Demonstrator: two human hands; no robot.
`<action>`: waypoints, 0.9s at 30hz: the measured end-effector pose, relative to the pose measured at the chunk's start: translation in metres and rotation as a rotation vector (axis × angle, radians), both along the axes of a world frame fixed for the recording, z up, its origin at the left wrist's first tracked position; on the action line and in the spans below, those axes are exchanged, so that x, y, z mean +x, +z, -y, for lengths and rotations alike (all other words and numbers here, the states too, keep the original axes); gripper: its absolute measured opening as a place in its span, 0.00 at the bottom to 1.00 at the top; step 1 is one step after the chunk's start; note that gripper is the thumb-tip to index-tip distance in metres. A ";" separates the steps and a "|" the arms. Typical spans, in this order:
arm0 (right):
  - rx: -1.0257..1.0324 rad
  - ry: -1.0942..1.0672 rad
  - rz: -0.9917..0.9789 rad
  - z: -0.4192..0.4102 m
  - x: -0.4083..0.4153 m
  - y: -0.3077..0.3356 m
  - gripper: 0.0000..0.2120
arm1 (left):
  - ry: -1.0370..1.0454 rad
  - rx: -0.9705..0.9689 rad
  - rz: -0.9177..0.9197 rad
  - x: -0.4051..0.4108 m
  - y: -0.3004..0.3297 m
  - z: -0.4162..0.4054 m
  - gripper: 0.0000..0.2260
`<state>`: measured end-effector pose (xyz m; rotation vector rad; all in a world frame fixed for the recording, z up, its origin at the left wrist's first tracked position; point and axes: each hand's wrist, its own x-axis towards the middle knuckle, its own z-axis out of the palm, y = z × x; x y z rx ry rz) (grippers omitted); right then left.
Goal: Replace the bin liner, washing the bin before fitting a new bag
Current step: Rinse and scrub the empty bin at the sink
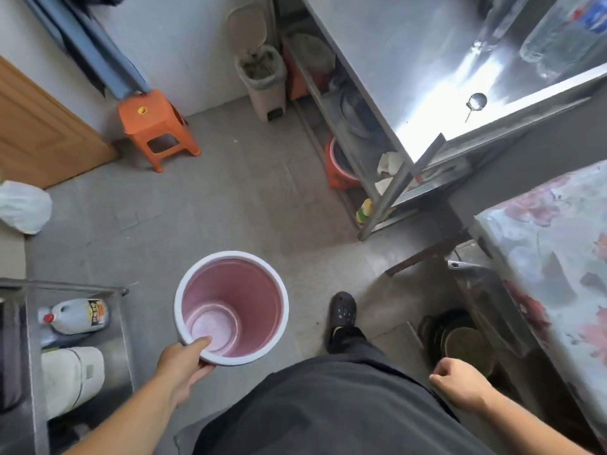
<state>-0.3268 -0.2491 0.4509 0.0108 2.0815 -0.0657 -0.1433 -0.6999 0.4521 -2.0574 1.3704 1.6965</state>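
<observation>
A round bin with a white rim and pink inside hangs upright over the grey floor at lower centre. It has no liner and looks empty. My left hand grips its near rim, thumb inside and fingers under the lip. My right hand is at lower right, fingers curled loosely with nothing in them, apart from the bin.
A steel sink stands at upper right over a cluttered shelf. A beige pedal bin with a liner and an orange stool stand by the far wall. A white bag lies left; a rack with bottles lower left.
</observation>
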 end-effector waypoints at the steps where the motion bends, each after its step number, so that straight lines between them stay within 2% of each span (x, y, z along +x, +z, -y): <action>1: -0.014 0.013 0.009 0.009 -0.022 0.001 0.10 | 0.016 -0.001 0.005 -0.015 0.002 0.003 0.08; 8: -0.143 0.163 -0.037 0.101 -0.165 0.009 0.07 | 0.145 0.019 -0.040 -0.106 0.010 0.025 0.13; 15: -0.265 0.265 -0.056 0.229 -0.255 0.019 0.09 | 0.237 0.055 -0.078 -0.159 0.004 0.077 0.07; 21: -0.278 0.237 -0.081 0.332 -0.297 0.031 0.10 | 0.247 0.110 -0.105 -0.194 -0.006 0.157 0.05; 27: -0.152 0.213 -0.107 0.369 -0.306 0.023 0.11 | 0.188 0.084 -0.034 -0.232 -0.007 0.266 0.09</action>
